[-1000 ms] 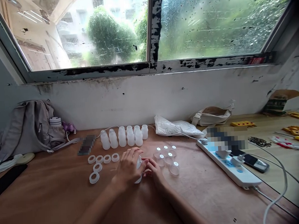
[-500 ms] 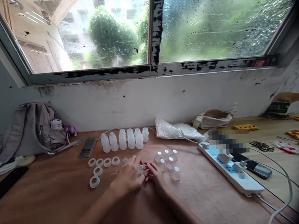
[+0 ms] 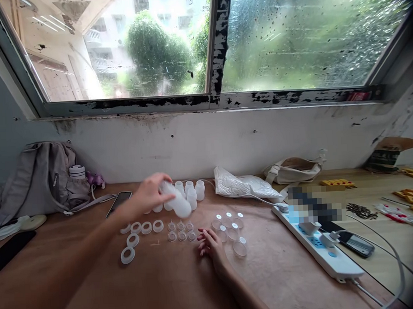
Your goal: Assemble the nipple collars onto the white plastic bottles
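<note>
My left hand grips a frosted white bottle, tilted and lifted in front of the other white bottles at the back of the brown table. My right hand rests on the table with its fingers loosely spread and nothing in them. Just left of it lie several small clear pieces in two rows. Clear round caps with white discs stand to its right. Several white rings lie at the left, below my left forearm.
A white power strip with plugs and cables lies at the right. Behind are a silvery padded bag and a beige pouch. A grey backpack and a phone are at the left.
My left hand has moved from the small clear pieces up to the bottles and taken hold of one. My right hand stays near its place, now apart from the left, and the small clear pieces are uncovered.
</note>
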`<control>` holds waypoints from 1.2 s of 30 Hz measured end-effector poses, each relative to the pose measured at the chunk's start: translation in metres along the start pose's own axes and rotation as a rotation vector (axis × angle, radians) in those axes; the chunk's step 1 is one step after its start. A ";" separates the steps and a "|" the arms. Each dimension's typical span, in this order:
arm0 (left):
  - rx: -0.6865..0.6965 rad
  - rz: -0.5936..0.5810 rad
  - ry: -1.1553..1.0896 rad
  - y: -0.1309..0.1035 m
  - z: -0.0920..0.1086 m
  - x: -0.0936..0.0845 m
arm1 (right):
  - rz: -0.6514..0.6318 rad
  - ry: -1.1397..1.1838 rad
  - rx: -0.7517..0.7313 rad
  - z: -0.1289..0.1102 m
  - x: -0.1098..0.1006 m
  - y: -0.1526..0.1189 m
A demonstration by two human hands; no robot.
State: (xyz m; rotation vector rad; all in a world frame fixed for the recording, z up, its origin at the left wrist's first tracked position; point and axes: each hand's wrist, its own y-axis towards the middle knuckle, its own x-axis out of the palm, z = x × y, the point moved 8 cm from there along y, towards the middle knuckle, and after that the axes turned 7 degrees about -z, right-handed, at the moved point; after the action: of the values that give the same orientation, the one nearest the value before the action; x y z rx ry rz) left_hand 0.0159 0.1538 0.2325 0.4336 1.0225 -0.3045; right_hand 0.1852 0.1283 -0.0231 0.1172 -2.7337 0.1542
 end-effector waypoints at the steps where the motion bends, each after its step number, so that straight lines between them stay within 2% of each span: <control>1: -0.008 0.069 0.053 0.009 0.000 -0.027 | -0.002 0.000 0.001 0.000 0.000 0.000; 3: -0.037 0.175 0.203 0.028 -0.002 -0.072 | -0.007 -0.001 0.005 0.000 0.000 0.000; 4: -0.038 0.213 0.278 0.038 -0.004 -0.088 | -0.009 -0.001 0.004 0.000 0.000 0.000; 5: -0.040 0.220 0.336 0.049 -0.009 -0.098 | -0.011 -0.001 0.006 0.000 0.000 0.000; 7: -0.067 0.220 0.410 0.071 -0.026 -0.103 | -0.010 0.000 0.007 -0.001 0.000 0.001; 9: -0.112 0.172 0.450 0.092 -0.051 -0.089 | -0.006 -0.002 0.010 -0.001 -0.001 0.002; 10: -0.140 0.125 0.458 0.100 -0.066 -0.076 | -0.002 -0.004 0.011 -0.001 -0.001 0.003; 12: -0.193 -0.033 0.445 0.113 -0.097 -0.041 | 0.006 -0.009 0.007 -0.001 -0.003 0.004; 15: -0.229 -0.147 0.416 0.122 -0.133 0.005 | 0.017 -0.010 0.002 0.000 -0.005 0.006; 18: -0.275 -0.231 0.391 0.125 -0.161 0.038 | 0.017 -0.008 0.010 0.002 -0.006 0.009; 21: -0.315 -0.294 0.370 0.127 -0.180 0.059 | 0.014 -0.021 0.020 0.005 -0.007 0.011; 25: -0.323 -0.358 0.337 0.131 -0.194 0.075 | 0.006 -0.039 0.034 0.006 -0.006 0.012; 30: -0.318 -0.415 0.290 0.134 -0.200 0.082 | -0.001 -0.047 0.042 0.005 -0.005 0.011; 33: -0.320 -0.413 0.261 0.134 -0.196 0.078 | 0.003 -0.040 0.040 0.004 -0.004 0.011; 36: -0.303 -0.335 0.233 0.130 -0.183 0.064 | 0.029 -0.045 0.029 0.004 -0.006 0.011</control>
State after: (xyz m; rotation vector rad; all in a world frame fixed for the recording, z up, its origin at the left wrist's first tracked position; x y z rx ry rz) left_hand -0.0332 0.3537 0.1212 0.0202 1.3488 -0.3969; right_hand 0.1878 0.1386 -0.0296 0.0902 -2.7799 0.2013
